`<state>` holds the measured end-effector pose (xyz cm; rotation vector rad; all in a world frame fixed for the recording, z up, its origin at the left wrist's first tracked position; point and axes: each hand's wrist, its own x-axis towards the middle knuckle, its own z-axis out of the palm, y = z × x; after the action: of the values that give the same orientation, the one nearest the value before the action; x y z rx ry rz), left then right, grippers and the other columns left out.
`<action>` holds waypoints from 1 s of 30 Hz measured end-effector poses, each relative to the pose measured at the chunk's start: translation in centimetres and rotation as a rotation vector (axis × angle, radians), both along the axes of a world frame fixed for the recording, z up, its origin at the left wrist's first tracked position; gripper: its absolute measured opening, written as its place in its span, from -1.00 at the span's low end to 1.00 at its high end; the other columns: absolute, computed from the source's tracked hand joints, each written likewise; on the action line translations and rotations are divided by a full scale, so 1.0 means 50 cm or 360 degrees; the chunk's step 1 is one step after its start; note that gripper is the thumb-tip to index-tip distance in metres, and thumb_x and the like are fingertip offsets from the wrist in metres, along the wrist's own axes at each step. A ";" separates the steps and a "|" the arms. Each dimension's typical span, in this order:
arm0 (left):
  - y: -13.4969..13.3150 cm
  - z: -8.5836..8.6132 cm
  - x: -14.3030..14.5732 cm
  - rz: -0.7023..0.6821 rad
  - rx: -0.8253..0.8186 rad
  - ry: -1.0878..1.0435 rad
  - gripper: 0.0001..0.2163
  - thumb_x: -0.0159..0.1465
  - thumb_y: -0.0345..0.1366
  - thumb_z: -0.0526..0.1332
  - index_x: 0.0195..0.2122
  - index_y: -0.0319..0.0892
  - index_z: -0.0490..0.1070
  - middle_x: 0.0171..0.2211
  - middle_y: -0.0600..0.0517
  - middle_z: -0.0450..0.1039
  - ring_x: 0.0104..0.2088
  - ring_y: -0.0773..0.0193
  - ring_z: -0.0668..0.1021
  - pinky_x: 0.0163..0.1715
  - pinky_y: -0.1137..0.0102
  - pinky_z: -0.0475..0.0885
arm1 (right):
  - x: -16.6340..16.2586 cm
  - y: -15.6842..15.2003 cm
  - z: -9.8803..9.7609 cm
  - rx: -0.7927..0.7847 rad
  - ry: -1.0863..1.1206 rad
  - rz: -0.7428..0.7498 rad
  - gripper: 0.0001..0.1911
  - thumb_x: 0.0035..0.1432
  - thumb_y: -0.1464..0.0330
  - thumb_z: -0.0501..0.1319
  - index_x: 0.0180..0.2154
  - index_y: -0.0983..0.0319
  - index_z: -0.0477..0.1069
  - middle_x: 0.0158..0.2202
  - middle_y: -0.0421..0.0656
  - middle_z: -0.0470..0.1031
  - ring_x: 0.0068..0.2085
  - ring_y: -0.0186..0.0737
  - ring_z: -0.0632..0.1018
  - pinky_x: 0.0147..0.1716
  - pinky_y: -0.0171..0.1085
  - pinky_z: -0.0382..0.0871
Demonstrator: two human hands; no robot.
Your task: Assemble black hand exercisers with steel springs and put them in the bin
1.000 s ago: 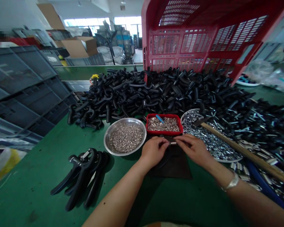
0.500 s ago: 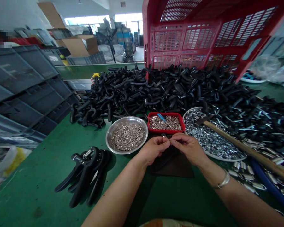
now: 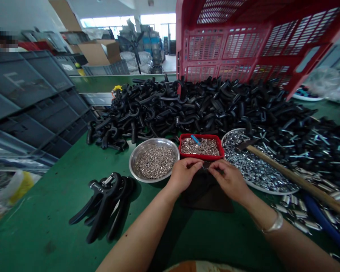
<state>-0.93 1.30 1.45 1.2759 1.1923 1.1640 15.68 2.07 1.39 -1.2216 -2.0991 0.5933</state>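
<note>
Over a dark flat pad (image 3: 208,198), my left hand (image 3: 184,174) pinches a thin shiny metal piece (image 3: 203,167) between thumb and forefinger. My right hand (image 3: 229,180) is just to its right, thumb and fingertips pressed together; whatever they hold is too small to make out. A narrow gap separates the two sets of fingertips. Just beyond them is a red tray (image 3: 202,156) of small metal pins with a blue piece on top. Left of my hands stands a metal bowl (image 3: 134,166) full of tiny metal parts.
Black spring hand grips (image 3: 104,204) lie at the left. A hammer (image 3: 289,172) rests across a plate (image 3: 260,189) of shiny parts, near loose springs (image 3: 300,213). Black handles (image 3: 164,109) are heaped behind, before a red crate (image 3: 205,47). Grey bins (image 3: 39,87) are stacked left.
My fingertips, which met half a second ago, have drawn slightly apart, and a thin shiny piece now shows at the left ones. The whole view has shifted a little.
</note>
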 end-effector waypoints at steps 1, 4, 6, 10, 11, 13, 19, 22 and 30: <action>0.002 -0.002 -0.004 0.0042 0.0120 0.0178 -0.84 0.16 -0.30 0.16 -0.30 -0.20 0.49 -0.33 0.00 0.50 -0.31 0.33 0.48 -0.23 0.42 0.33 | 0.006 0.001 -0.004 0.0061 -0.0189 0.0015 -0.84 0.15 0.32 0.05 -0.39 0.24 0.35 -0.38 -0.12 0.38 -0.31 -0.22 0.40 -0.28 -0.23 0.27; 0.001 -0.006 -0.010 0.0098 0.0348 0.0677 -0.83 0.19 -0.34 0.12 -0.27 -0.16 0.49 -0.28 0.01 0.49 -0.24 0.30 0.47 -0.16 0.40 0.32 | 0.014 0.000 -0.017 0.0205 -0.0557 0.0022 -0.80 0.17 0.32 0.02 -0.36 0.25 0.36 -0.35 -0.07 0.39 -0.26 -0.16 0.41 -0.25 -0.20 0.27; -0.003 -0.007 -0.009 0.0118 0.0342 0.0932 -0.83 0.18 -0.34 0.14 -0.22 -0.14 0.46 -0.29 0.02 0.48 -0.26 0.29 0.47 -0.20 0.41 0.33 | 0.012 -0.003 -0.024 0.0281 -0.0677 0.0010 -0.79 0.19 0.32 0.00 -0.34 0.26 0.36 -0.34 -0.06 0.40 -0.24 -0.15 0.41 -0.25 -0.20 0.27; -0.013 -0.007 -0.002 0.0135 0.0270 0.1356 -0.84 0.15 -0.24 0.19 -0.24 -0.10 0.42 -0.34 0.06 0.47 -0.33 0.28 0.48 -0.34 0.43 0.32 | 0.005 -0.009 -0.033 0.0383 -0.0738 -0.0029 -0.82 0.18 0.36 0.01 -0.33 0.25 0.36 -0.32 -0.06 0.41 -0.24 -0.16 0.41 -0.26 -0.21 0.27; -0.014 -0.008 0.000 0.0124 0.0287 0.1470 -0.86 0.17 -0.22 0.17 -0.27 -0.10 0.42 -0.35 0.06 0.47 -0.33 0.26 0.47 -0.36 0.43 0.31 | 0.004 -0.010 -0.034 0.0389 -0.0727 -0.0034 -0.82 0.18 0.37 0.01 -0.33 0.25 0.36 -0.32 -0.06 0.41 -0.24 -0.15 0.41 -0.26 -0.21 0.27; -0.017 -0.010 0.003 0.0101 0.0331 0.1657 -0.85 0.19 -0.19 0.13 -0.31 -0.09 0.43 -0.36 0.04 0.45 -0.32 0.24 0.46 -0.38 0.42 0.28 | 0.004 -0.012 -0.037 0.0382 -0.0673 -0.0042 -0.83 0.17 0.38 0.02 -0.32 0.26 0.36 -0.31 -0.06 0.42 -0.23 -0.15 0.41 -0.25 -0.21 0.28; -0.017 -0.016 0.000 0.0026 0.0387 0.1766 -0.82 0.23 -0.19 0.08 -0.28 -0.08 0.44 -0.33 0.03 0.44 -0.28 0.24 0.45 -0.36 0.42 0.28 | 0.002 -0.014 -0.049 0.0404 -0.0489 -0.0094 -0.79 0.20 0.34 -0.01 -0.33 0.27 0.35 -0.33 -0.06 0.43 -0.26 -0.16 0.42 -0.24 -0.21 0.29; -0.017 -0.015 -0.005 -0.0019 0.0415 0.1741 -0.81 0.25 -0.24 0.06 -0.25 -0.07 0.45 -0.32 0.03 0.45 -0.28 0.25 0.46 -0.34 0.42 0.29 | 0.001 -0.012 -0.051 0.0438 -0.0536 -0.0082 -0.80 0.19 0.35 -0.01 -0.34 0.27 0.35 -0.33 -0.04 0.43 -0.25 -0.13 0.42 -0.25 -0.19 0.30; -0.015 -0.002 -0.014 0.0022 0.0387 0.1508 -0.81 0.24 -0.28 0.07 -0.18 -0.12 0.42 -0.25 0.00 0.47 -0.24 0.22 0.46 -0.23 0.39 0.30 | 0.007 -0.025 -0.008 0.0539 -0.0464 0.0027 -0.81 0.15 0.35 0.05 -0.29 0.27 0.40 -0.31 -0.04 0.43 -0.24 -0.15 0.43 -0.24 -0.19 0.31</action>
<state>-1.63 0.53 1.33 2.1224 1.7485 0.7052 16.01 0.83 0.97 -1.1468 -2.3310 0.0582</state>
